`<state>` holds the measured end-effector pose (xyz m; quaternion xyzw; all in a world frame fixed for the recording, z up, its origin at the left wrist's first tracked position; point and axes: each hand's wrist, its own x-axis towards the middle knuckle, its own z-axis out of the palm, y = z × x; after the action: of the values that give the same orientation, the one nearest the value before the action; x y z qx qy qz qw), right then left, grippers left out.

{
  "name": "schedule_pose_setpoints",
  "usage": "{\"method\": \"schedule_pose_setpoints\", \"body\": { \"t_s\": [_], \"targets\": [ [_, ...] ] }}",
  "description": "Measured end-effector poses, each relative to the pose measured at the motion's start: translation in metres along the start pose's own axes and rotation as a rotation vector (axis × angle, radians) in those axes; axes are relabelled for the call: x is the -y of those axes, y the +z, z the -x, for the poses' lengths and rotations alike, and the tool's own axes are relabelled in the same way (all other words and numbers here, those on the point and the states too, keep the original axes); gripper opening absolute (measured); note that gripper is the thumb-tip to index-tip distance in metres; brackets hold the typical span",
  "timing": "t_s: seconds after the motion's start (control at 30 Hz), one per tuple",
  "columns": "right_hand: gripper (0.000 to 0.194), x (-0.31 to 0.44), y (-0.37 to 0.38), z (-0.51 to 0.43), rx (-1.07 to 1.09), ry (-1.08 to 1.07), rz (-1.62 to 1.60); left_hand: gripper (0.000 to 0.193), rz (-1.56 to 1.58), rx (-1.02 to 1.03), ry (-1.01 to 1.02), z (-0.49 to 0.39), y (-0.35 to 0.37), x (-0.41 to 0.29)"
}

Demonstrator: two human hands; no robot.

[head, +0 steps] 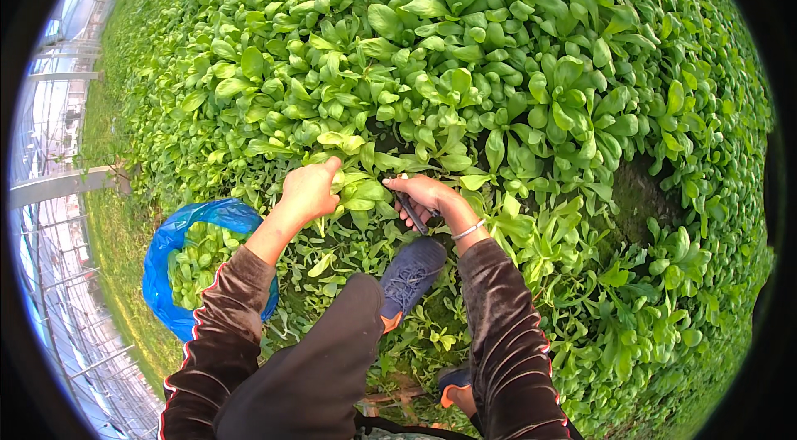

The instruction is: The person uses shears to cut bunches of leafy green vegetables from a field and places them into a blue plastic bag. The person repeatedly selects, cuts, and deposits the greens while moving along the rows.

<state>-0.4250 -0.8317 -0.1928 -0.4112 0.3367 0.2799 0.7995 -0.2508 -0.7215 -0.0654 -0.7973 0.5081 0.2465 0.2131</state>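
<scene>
My left hand [309,190] is curled around the near side of a leafy green plant [362,192], its leaves showing between thumb and fingers. Just to the right, my right hand [423,196] grips a dark-handled tool [411,211], perhaps scissors or a small knife. Its working end points toward the base of the plant and is hidden by my fingers and the leaves. Beside my left forearm stands an open blue plastic bag [163,265], with picked leafy greens [198,262] inside.
Dense leafy greens [436,35] spread ahead and to the right. Bare soil [644,197] shows at the right. My dark blue shoe [414,272] stands among small plants just below my right hand. A metal greenhouse frame [62,185] runs along the left edge.
</scene>
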Motion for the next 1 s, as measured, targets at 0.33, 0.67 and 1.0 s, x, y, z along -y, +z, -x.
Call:
{"method": "schedule_pose_setpoints", "body": {
  "t_s": [0.33, 0.67, 1.0],
  "targets": [
    [0.05, 0.002, 0.018, -0.013, -0.164, -0.195, -0.015, 0.067, 0.155, 0.042, -0.056, -0.024, 0.002, 0.008],
    [0.057, -0.022, -0.012, 0.036, 0.021, 0.034, 0.115, 0.076, 0.355, -0.116, -0.116, 0.016, 0.032, 0.0],
    [0.051, -0.02, 0.014, 0.022, -0.145, -0.103, 0.211, 0.035, 0.423, -0.307, -0.157, 0.007, 0.07, 0.017]
  ]
}}
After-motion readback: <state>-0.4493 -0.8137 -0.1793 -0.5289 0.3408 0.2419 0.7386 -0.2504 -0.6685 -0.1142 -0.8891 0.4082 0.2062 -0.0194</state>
